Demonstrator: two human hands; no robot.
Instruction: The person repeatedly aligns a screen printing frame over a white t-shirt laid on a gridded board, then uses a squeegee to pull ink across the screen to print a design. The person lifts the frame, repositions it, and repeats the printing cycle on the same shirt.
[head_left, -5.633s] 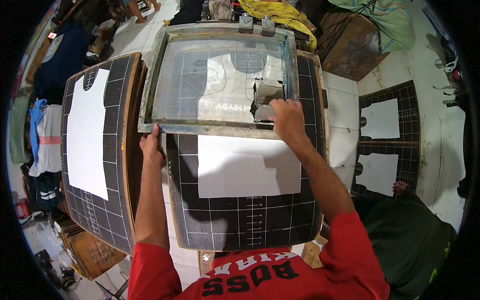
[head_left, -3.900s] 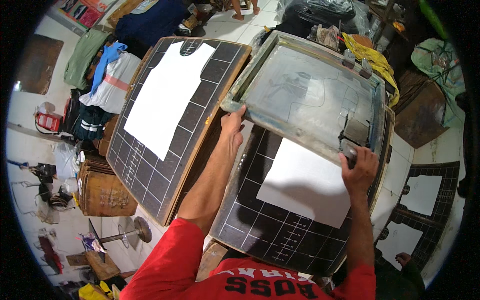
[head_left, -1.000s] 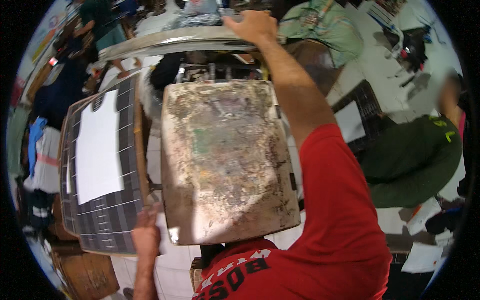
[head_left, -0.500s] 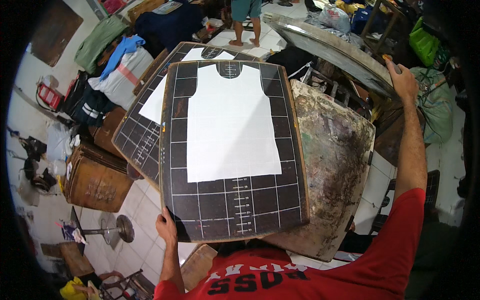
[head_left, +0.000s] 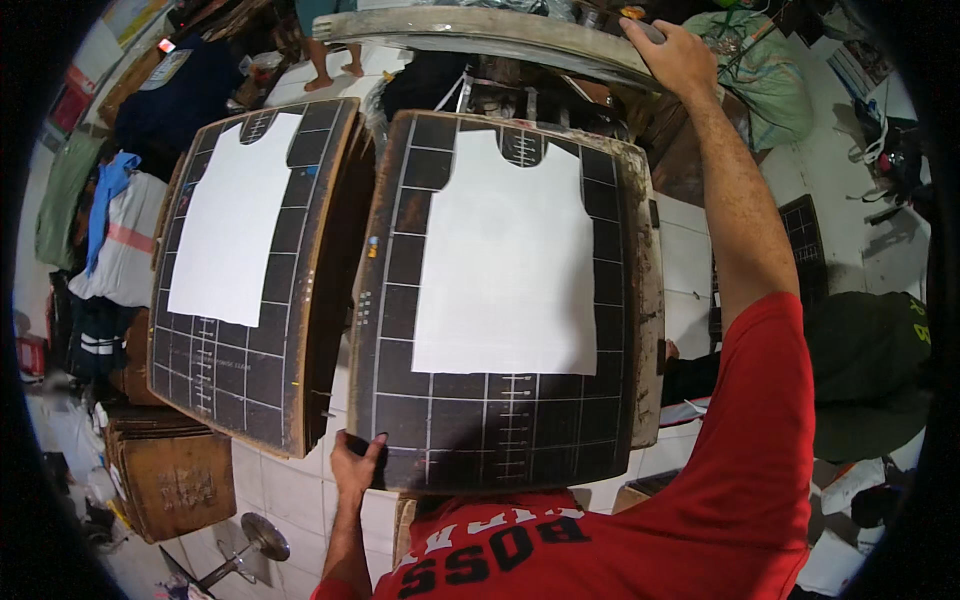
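Note:
My left hand (head_left: 356,458) grips the lower left edge of a dark gridded board (head_left: 470,440), on which a white tank-top-shaped panel (head_left: 505,270) lies flat. The board sits over a stained pale board (head_left: 645,300), whose edge shows on the right. At the top of the view my right hand (head_left: 672,55) holds the right end of a long, raised screen frame (head_left: 470,35), seen nearly edge-on. Left of the middle board stands a second gridded board (head_left: 225,395) with another white panel (head_left: 228,240) on it.
A co-worker in dark green (head_left: 855,375) is at the right; another person's bare legs (head_left: 330,60) show at the top. Piled bags and clothes (head_left: 130,230) line the left. Wooden boards (head_left: 170,475) and a metal stand (head_left: 265,535) are lower left, a green sack (head_left: 760,90) upper right.
The screen has risen from lying over the middle board to upright. A board with a white panel has swung from the left over the stained board, now mostly covered, with my left hand on it.

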